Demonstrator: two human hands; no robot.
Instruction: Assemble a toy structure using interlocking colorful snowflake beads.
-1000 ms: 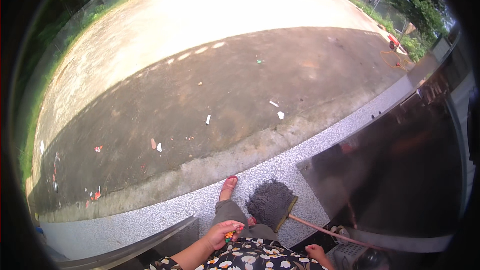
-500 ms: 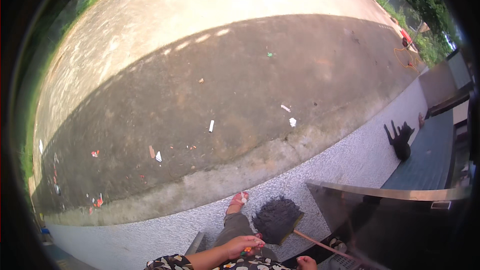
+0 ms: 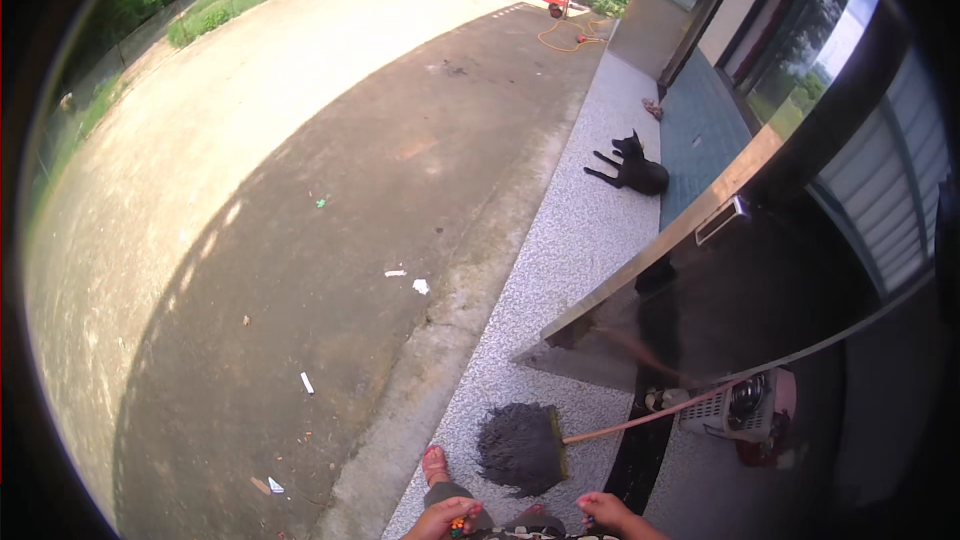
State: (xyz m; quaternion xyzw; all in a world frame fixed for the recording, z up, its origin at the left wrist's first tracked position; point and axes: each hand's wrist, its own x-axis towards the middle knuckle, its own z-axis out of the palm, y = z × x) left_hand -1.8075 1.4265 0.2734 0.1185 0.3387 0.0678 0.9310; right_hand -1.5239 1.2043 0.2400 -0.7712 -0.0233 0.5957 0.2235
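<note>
At the lower edge my left hand (image 3: 446, 518) is closed around several small, bright pieces (image 3: 459, 527) in orange and green, too small to name. My right hand (image 3: 606, 514) is a little way to its right with the fingers curled in a pinch; whatever is between them is too small to make out. The two hands are apart. Just beyond them a broom (image 3: 520, 448) with dark grey bristles lies on the speckled pale walkway, and its pinkish handle (image 3: 640, 422) reaches right to the doorway. Neither hand touches it.
A door (image 3: 620, 340) stands open on the right, with a pale plastic basket (image 3: 728, 410) by its foot. Farther along the walkway a black dog (image 3: 636, 168) lies down. White litter (image 3: 420, 286) is scattered over the concrete yard (image 3: 330, 270). An orange cord (image 3: 560, 38) lies far off.
My view has swung to the right and up, bringing more of the doorway and dog in. My right hand now shows more fully. The left hand still holds the bright pieces.
</note>
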